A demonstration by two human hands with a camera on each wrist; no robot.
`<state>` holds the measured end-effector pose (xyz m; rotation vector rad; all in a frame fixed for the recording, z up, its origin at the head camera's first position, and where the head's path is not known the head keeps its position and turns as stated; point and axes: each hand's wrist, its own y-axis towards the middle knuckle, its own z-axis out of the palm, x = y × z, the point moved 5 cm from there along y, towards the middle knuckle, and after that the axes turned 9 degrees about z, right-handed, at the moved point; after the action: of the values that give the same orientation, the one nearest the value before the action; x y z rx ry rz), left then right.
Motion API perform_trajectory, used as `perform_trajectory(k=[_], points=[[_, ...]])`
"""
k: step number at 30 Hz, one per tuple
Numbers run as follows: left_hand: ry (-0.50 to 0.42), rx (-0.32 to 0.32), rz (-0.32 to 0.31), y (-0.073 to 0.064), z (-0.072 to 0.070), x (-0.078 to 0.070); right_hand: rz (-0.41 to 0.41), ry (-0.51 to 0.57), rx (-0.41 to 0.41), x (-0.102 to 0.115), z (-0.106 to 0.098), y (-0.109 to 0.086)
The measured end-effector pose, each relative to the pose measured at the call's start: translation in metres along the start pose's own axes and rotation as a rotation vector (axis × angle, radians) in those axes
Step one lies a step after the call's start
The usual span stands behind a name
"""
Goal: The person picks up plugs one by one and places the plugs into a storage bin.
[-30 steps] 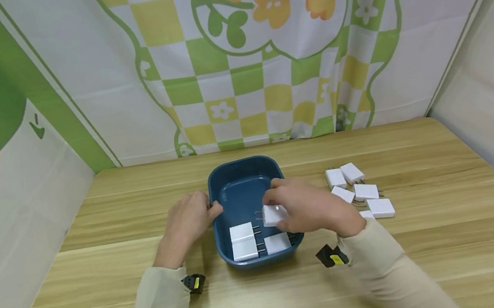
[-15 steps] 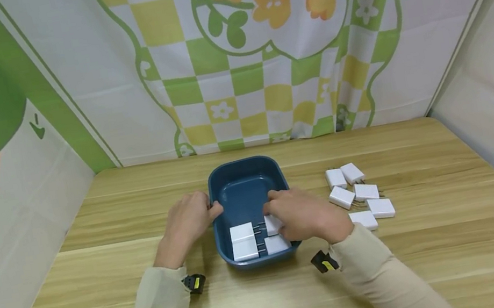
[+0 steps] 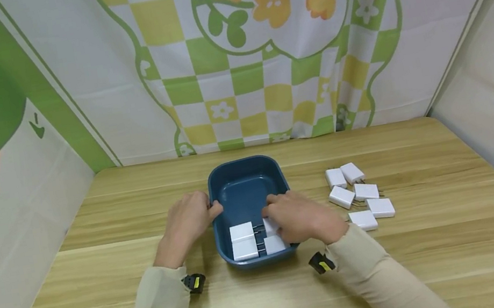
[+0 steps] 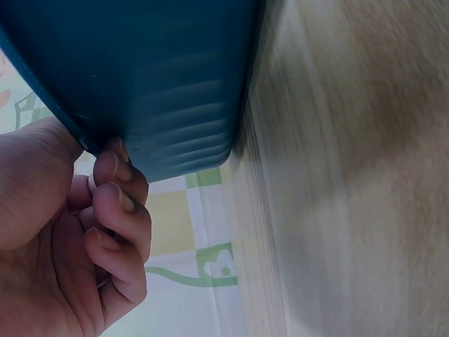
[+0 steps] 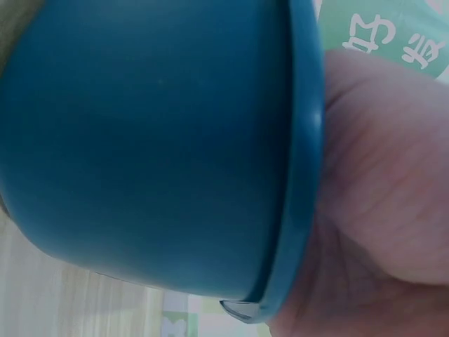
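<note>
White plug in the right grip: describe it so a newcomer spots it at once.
On the wooden table sits a dark blue tub. At its near end, four plugs form two columns; look to the right column's farther white plug. It alone among the four is held in the right grip.

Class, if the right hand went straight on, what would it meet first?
Probably the left wall of the blue bin, by the left hand; depth is unclear, so perhaps the upper-left white charger first.
</note>
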<state>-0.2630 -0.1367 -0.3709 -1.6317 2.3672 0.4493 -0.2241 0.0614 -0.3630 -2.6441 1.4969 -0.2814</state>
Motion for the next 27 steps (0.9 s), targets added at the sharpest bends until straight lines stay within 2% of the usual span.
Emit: perform_trajectory(k=[8,18,27], points=[[-0.008,0.002,-0.001,-0.0008,-0.0004,-0.0005,-0.018,-0.029,0.017,0.0014,0.0046,0.0018],[-0.011,0.003,-0.008,-0.0004,0.0001,-0.0007,0.015,0.003,0.058,0.0008,0.008,0.0038],[-0.007,0.01,-0.014,0.0003,0.0005,-0.0001,-0.008,0.008,0.044,0.001,0.0064,0.0033]])
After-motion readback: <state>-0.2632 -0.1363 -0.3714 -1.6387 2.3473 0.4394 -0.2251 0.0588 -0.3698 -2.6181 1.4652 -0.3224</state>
